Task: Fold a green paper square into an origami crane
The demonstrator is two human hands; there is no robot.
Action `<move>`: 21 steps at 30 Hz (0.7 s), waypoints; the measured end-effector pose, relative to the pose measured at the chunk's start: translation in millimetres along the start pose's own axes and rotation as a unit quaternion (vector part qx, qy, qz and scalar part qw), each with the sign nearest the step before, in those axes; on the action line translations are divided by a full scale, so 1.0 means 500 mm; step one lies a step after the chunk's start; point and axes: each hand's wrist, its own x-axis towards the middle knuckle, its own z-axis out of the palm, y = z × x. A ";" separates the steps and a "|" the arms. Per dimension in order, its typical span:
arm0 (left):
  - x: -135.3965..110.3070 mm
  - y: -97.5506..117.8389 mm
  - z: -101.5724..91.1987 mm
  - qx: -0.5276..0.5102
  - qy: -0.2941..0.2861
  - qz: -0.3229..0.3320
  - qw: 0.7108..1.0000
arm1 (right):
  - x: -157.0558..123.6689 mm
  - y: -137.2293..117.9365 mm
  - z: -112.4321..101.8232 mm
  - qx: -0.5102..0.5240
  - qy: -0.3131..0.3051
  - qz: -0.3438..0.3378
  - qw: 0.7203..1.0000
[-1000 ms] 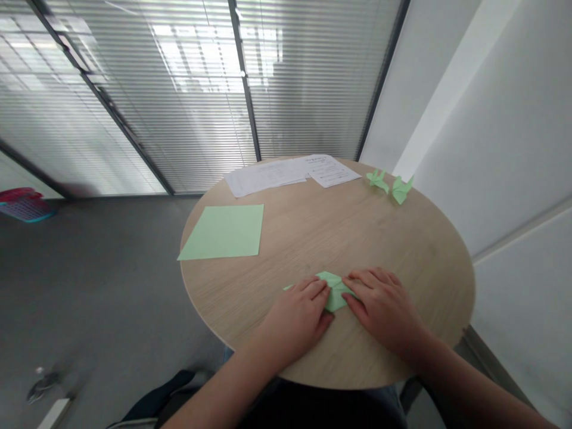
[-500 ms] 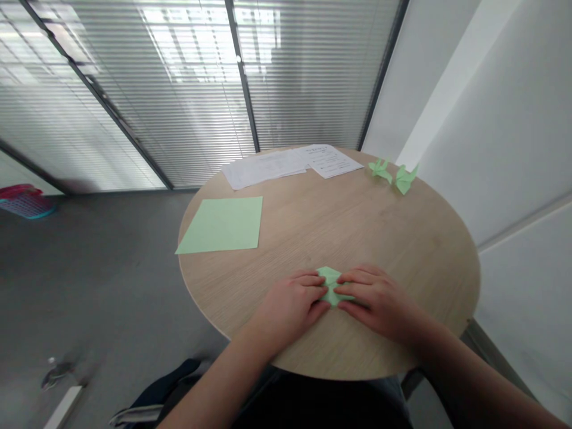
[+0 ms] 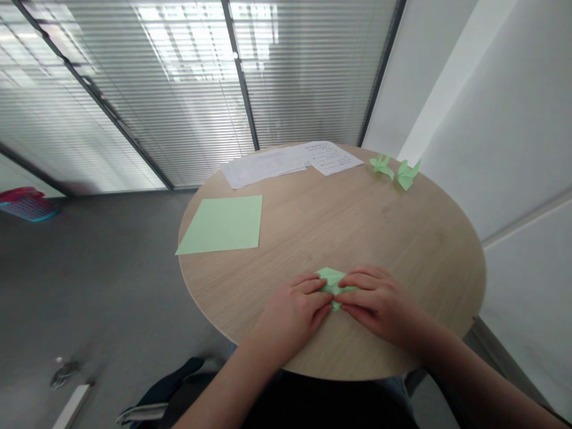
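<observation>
We hold folded paper (image 3: 331, 277) on tabletop (image 3: 313, 220); left hand (image 3: 292, 307), right hand (image 3: 382, 304) at either side, fingers (image 3: 360, 280) of both gripping it.

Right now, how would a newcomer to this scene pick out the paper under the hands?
On the rounded wooden table, go to the side nearest the camera, where the left hand and right hand almost meet. The small folded green paper lies partly covered beneath them. Unlike the flat green sheet and two green paper figures, it alone is touched by hands.
</observation>
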 end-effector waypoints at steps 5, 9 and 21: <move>0.000 -0.002 0.002 0.003 0.012 0.011 1.000 | 0.000 -0.003 0.002 0.007 -0.002 0.014 1.000; 0.002 -0.002 0.005 -0.001 0.026 -0.001 1.000 | 0.009 -0.005 0.003 0.000 -0.014 0.028 1.000; 0.005 -0.004 -0.006 -0.055 0.016 -0.046 0.997 | 0.043 -0.014 0.007 -0.018 -0.028 0.105 0.994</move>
